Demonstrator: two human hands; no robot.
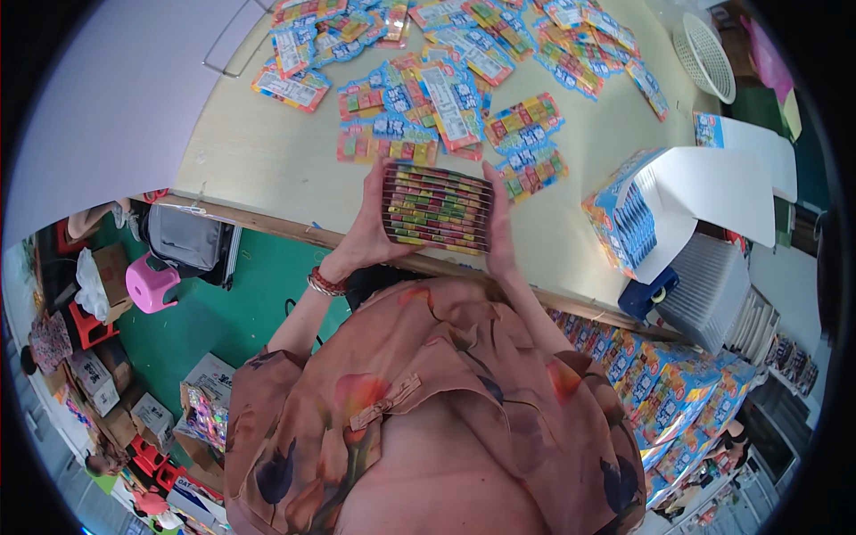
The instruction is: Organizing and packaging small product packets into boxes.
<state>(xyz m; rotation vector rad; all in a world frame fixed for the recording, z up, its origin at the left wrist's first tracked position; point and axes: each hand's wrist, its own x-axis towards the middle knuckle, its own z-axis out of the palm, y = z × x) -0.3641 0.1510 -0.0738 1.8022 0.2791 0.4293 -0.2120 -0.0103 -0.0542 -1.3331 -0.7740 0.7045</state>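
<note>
Between both palms I hold a squared-up stack of candy packs (437, 208), its layered edges with red, yellow and green pieces facing me, just above the table's near edge. My left hand (368, 223), with a red beaded bracelet at the wrist, presses the left end. My right hand (501, 223) closes on the right end. Just beyond the stack lie loose candy packs (455, 100) with blue cards and colourful candies. At the right an open display box (618, 214) stands on the table with blue-edged packs lined up inside.
More packs (571, 53) are scattered along the far side. A white plastic basket (704, 58) stands at the far right. A blue tape dispenser (649, 294) and clear plastic trays (709, 290) sit at the right edge. Filled boxes (664, 383) are stacked below; a pink stool (152, 283) stands left.
</note>
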